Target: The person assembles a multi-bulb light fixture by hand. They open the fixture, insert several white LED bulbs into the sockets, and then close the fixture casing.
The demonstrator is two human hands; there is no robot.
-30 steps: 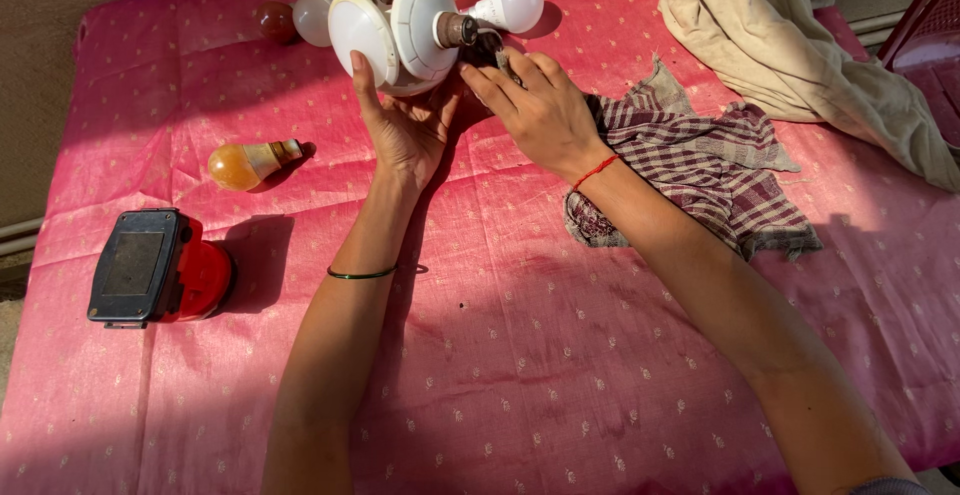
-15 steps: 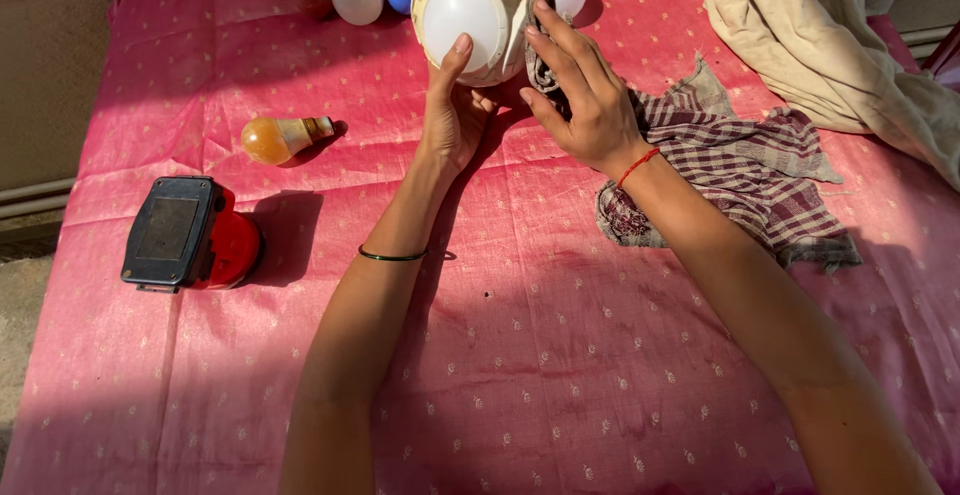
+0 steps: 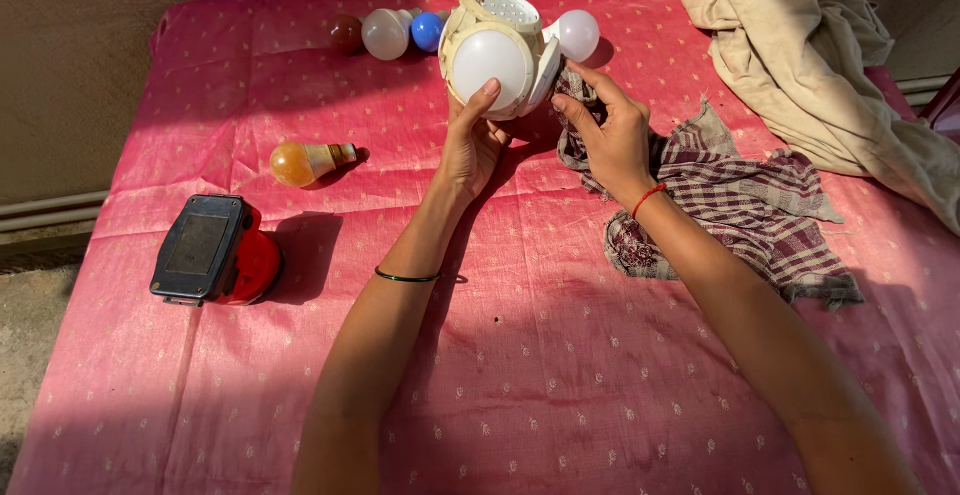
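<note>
Left hand [image 3: 470, 145] grip around white lamp [image 3: 495, 55], right hand [image 3: 610, 135] pinching checked cloth [image 3: 730, 205]

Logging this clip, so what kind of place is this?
Probably a sunlit home or street-side spot: a bed or cot under a pink dotted sheet, loose bulbs and a checked rag, beside a plastered wall.

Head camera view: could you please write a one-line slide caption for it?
Left hand holds a white multi-panel LED lamp above a pink cloth, while the right hand grips a checked rag.
</note>
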